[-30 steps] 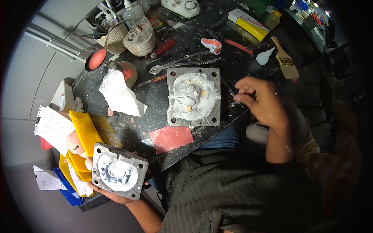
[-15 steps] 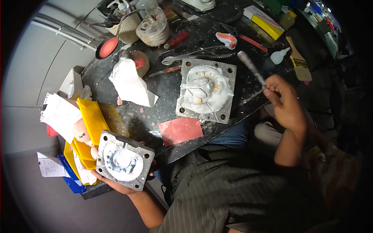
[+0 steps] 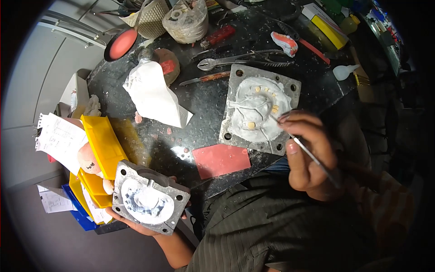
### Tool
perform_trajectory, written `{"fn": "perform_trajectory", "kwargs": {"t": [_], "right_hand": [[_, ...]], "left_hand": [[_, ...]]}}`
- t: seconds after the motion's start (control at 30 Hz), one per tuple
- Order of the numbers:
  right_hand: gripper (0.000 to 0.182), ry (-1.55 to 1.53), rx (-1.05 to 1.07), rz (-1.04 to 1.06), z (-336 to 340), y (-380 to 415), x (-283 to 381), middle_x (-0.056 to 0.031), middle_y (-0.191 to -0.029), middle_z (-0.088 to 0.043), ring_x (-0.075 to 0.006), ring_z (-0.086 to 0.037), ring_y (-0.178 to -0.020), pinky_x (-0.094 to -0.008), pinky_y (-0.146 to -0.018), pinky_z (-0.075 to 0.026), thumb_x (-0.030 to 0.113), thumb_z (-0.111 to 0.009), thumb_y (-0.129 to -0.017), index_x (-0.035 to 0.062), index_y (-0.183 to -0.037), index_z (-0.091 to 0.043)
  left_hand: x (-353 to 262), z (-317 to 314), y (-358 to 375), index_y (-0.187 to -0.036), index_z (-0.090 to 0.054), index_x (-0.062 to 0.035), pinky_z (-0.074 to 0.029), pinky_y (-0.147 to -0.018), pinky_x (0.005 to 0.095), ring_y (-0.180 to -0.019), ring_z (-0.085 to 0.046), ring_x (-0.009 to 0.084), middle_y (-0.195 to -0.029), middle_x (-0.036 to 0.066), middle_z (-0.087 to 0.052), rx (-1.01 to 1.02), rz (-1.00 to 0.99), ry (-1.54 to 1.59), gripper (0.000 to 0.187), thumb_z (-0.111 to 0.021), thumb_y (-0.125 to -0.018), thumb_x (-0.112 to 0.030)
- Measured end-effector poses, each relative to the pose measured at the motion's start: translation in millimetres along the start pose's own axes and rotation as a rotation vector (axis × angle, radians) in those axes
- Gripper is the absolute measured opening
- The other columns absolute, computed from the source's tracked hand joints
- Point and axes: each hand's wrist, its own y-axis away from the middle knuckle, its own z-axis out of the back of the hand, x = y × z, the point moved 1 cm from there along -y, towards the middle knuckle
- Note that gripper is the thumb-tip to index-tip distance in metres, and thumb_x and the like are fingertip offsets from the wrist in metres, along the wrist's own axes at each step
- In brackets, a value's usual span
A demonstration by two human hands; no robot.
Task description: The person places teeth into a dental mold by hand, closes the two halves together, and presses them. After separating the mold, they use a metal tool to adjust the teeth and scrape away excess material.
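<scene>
A square metal flask half (image 3: 174,186), filled with white plaster that bears a bluish arch-shaped imprint, rests in my left hand (image 3: 140,228), tilted toward the camera. My right hand (image 3: 310,156) grips a thin metal tool (image 3: 315,159) between thumb and fingers. The tool's tip is at the right side of the other flask half (image 3: 230,97), which lies on the black table. White plaster (image 3: 247,86) with several yellowish teeth and raised curved ridges fills that flask half. A pink rectangular sheet (image 3: 221,161) lies just below it.
White paper (image 3: 152,95), a knife (image 3: 206,78), pliers (image 3: 215,63) and a red-handled tool (image 3: 315,51) lie on the table (image 3: 122,90). Yellow bins (image 3: 102,145) stand at the left. A brush (image 3: 362,84) and white bulb (image 3: 345,71) are at the right.
My right hand has moved left and down to the flask half on the table, turning the tool so its thin tip points at the plaster. The view has shifted slightly.
</scene>
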Motion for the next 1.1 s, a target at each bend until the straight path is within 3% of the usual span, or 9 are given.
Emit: {"fn": "perform_trajectory", "kwargs": {"t": [0.1,0.27,0.33,0.5,0.73,0.83,0.93,1.0,1.1], "right_hand": [[0.029,0.103,0.084,0.166,-6,-7,-2,-0.0199,-0.11,-0.069,-0.0326,-0.069,-0.097,-0.0438,-0.089,-0.055,-0.005,-0.066,-0.087,-0.0056,-0.116,-0.064],[0.034,0.093,0.166,0.096,-4,-6,3,-0.0195,-0.113,-0.068,-0.0332,-0.067,-0.101,-0.0442,-0.093,-0.054,-0.003,-0.066,-0.085,-0.0057,-0.119,-0.062],[0.034,-0.038,0.103,-0.075,-2,-10,11,-0.0195,-0.112,-0.068,-0.0329,-0.066,-0.103,-0.0449,-0.093,-0.054,-0.001,-0.066,-0.087,-0.0055,-0.12,-0.061],[0.032,0.05,0.121,-0.003,-8,-1,6,-0.0202,-0.117,-0.069,-0.0333,-0.066,-0.11,-0.0461,-0.102,-0.052,-0.003,-0.066,-0.09,-0.007,-0.122,-0.061],[0.032,0.045,0.151,0.052,-4,2,-2,-0.022,-0.115,-0.07,-0.0326,-0.07,-0.11,-0.0512,-0.105,-0.053,-0.008,-0.069,-0.087,-0.0064,-0.119,-0.063],[0.033,0.008,0.216,0.087,6,-6,-10,-0.0226,-0.112,-0.071,-0.0337,-0.072,-0.107,-0.0492,-0.104,-0.055,-0.01,-0.069,-0.085,-0.0066,-0.117,-0.063],[0.033,-0.002,0.212,0.08,11,-9,-13,-0.0226,-0.112,-0.071,-0.0346,-0.072,-0.106,-0.0491,-0.105,-0.054,-0.009,-0.069,-0.085,-0.0071,-0.117,-0.063],[0.032,-0.011,0.187,0.062,7,-6,-8,-0.0218,-0.114,-0.071,-0.0341,-0.071,-0.108,-0.0512,-0.107,-0.053,-0.009,-0.071,-0.083,-0.0052,-0.115,-0.066],[0.031,0.07,0.243,0.126,6,-1,-5,-0.0174,-0.116,-0.07,-0.0324,-0.071,-0.109,-0.0556,-0.109,-0.052,-0.008,-0.075,-0.081,0.0,-0.11,-0.071]], "left_hand": [[-1,0,1,-0.168,-0.006,-0.0281,-0.046,-0.073,0.0891,-0.125,-0.037,0.0798,-0.159,0.047,-0.016,-0.087,-0.018,-0.041,0.109,-0.037,-0.085,-0.093],[2,-14,1,-0.167,-0.009,-0.0276,-0.049,-0.07,0.0866,-0.112,-0.049,0.0793,-0.151,0.05,-0.029,-0.021,0.01,0.11,0.105,-0.031,-0.087,-0.093],[6,-21,-1,-0.167,-0.01,-0.0278,-0.049,-0.071,0.0862,-0.111,-0.051,0.0772,-0.15,0.049,-0.033,-0.042,-0.056,0.132,0.103,-0.031,-0.089,-0.092],[-3,-10,5,-0.166,-0.014,-0.03,-0.052,-0.067,0.0837,-0.107,-0.056,0.0747,-0.146,0.048,-0.04,-0.065,0.111,0.02,0.11,-0.03,-0.081,-0.098],[-3,-9,1,-0.166,-0.005,-0.0329,-0.053,-0.061,0.0816,-0.1,-0.056,0.0764,-0.149,0.048,-0.035,-0.181,0.025,-0.054,0.115,-0.03,-0.077,-0.102],[-3,-14,3,-0.166,-0.005,-0.0339,-0.053,-0.06,0.0809,-0.099,-0.057,0.0754,-0.149,0.048,-0.035,0.016,0.186,0.125,0.114,-0.03,-0.078,-0.101],[-3,-7,3,-0.166,-0.006,-0.0328,-0.053,-0.061,0.0818,-0.1,-0.056,0.0759,-0.15,0.047,-0.034,-0.151,0.118,0.008,0.113,-0.031,-0.079,-0.1],[-3,-12,2,-0.166,-0.002,-0.0248,-0.054,-0.061,0.0806,-0.102,-0.056,0.0757,-0.152,0.045,-0.032,-0.062,0.071,0.027,0.12,-0.034,-0.078,-0.1],[-5,-3,1,-0.166,-0.002,-0.0218,-0.055,-0.06,0.0789,-0.1,-0.057,0.0744,-0.151,0.047,-0.032,-0.14,0.055,-0.121,0.122,-0.035,-0.078,-0.099]]}}
